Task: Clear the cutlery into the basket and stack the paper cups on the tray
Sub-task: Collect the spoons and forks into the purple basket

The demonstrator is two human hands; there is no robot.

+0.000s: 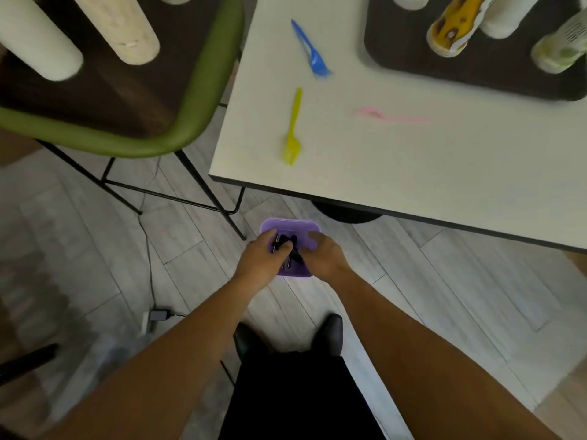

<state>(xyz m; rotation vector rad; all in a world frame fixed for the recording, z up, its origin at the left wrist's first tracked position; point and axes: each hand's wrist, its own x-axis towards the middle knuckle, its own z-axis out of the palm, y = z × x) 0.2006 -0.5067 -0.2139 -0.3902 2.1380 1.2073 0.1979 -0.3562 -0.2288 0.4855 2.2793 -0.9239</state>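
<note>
A small purple basket is low above the floor, in front of the table, with dark cutlery inside. My left hand grips its left side and my right hand grips its right side. On the white table lie a blue fork, a yellow fork and a blurred pink piece of cutlery. At the table's far right a dark tray carries stacks of paper cups, lying or leaning.
A green chair stands left of the table and holds a dark tray with tall white cup stacks. A cable and a power adapter lie on the wood floor at left. My black shoes are below the basket.
</note>
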